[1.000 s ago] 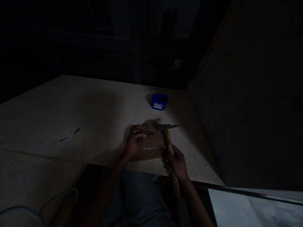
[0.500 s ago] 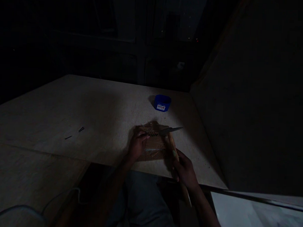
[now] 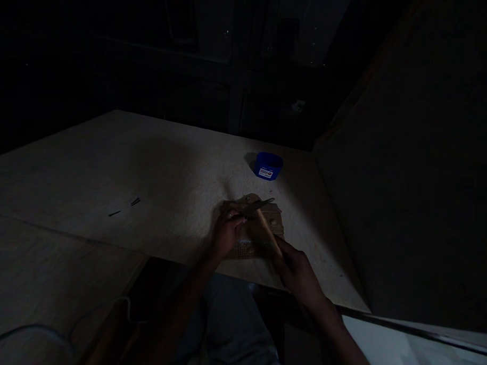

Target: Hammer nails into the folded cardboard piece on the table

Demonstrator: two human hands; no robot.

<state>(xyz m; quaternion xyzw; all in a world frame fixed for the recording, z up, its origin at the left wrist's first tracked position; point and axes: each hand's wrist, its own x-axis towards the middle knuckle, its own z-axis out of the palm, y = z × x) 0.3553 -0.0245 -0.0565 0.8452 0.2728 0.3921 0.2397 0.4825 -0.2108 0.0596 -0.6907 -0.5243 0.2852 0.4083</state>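
Head view: your right hand (image 3: 300, 272) is closed around the handle of the hammer (image 3: 269, 231), its head above the brown cardboard piece (image 3: 277, 220) near you on the surface (image 3: 180, 169). Your left hand (image 3: 225, 235) is at the cardboard's left side, fingers bent; whether they pinch anything, I can't tell. The hammer work looks under way; nail-like pieces (image 3: 136, 201) lie loose to the left. Your hands, the hammer and shadow hide any finished part. The far blue container's (image 3: 268, 174) contents are unreadable.
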